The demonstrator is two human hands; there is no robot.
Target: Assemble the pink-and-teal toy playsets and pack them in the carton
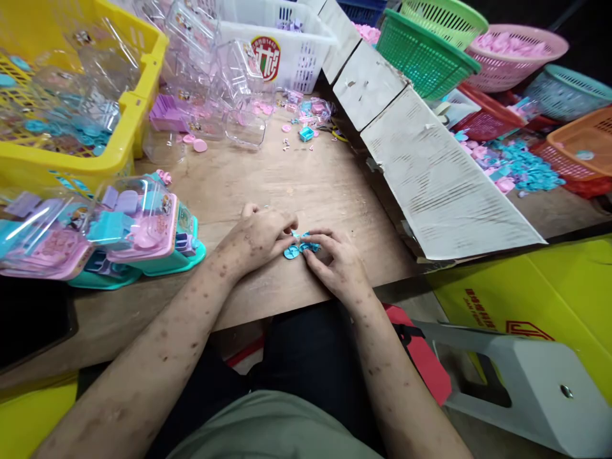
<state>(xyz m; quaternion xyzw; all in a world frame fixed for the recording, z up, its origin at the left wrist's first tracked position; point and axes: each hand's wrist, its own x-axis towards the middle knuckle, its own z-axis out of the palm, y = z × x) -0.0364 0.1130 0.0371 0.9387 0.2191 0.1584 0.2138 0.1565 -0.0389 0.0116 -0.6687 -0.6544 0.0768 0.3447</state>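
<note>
Head view: wooden table (310,172); white cardboard divider (440,178), slanting along its right side; yellow basket (139,105), at upper left; grey stool (540,382), at lower right; left hand (262,237), curled nearly closed; right hand (340,260), half-curled; blue pieces (291,252), on the table, between and touching both hands; whether gripped, cannot tell.

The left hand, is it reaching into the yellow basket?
No; the left hand is beside the right hand, at the small blue parts.

Both hands (340,260) at blue pieces (291,253)
</note>
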